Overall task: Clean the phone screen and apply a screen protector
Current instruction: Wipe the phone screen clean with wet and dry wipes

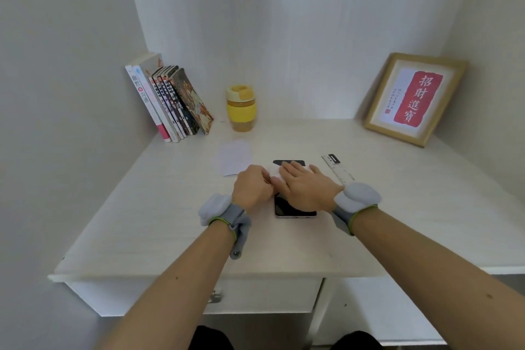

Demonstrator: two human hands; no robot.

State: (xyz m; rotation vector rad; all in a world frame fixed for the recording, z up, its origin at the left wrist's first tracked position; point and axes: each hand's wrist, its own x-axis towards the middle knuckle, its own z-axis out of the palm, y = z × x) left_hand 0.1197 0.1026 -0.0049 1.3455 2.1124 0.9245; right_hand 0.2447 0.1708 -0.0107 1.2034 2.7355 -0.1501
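So, looking at this from my end, we're somewhere in the middle of the job, and honestly I'd call it the cleaning part, not the sticking part. The phone (294, 209) lies flat on the desk (170, 236), screen up, near edge toward me, and only the near end and a dark sliver at the far end show, because both hands are on top of it. My right hand (305, 185) is spread flat with the fingers straight, pressing down on a small white wipe (275, 172) over the middle of the screen. My left hand (252, 186) sits right beside it at the phone's left edge with fingers curled in; it looks like it's pinching the edge of that white piece, but the fingertips are hidden, so I can't say for sure. Whether that white thing is a cleaning cloth or a backing sheet, no idea from this angle, it's too small. A white sheet of paper (234, 158) lies just beyond the left hand, and a ruler-like strip (338, 169) lies off to the right, untouched. I can't clearly pick out the protector itself anywhere. My guess: wiping underway, dust removal, peeling, aligning and pressing the protector all left. Background stuff like the books (170, 102), yellow cup (241, 108) and framed print (412, 99) sits well out of the way.
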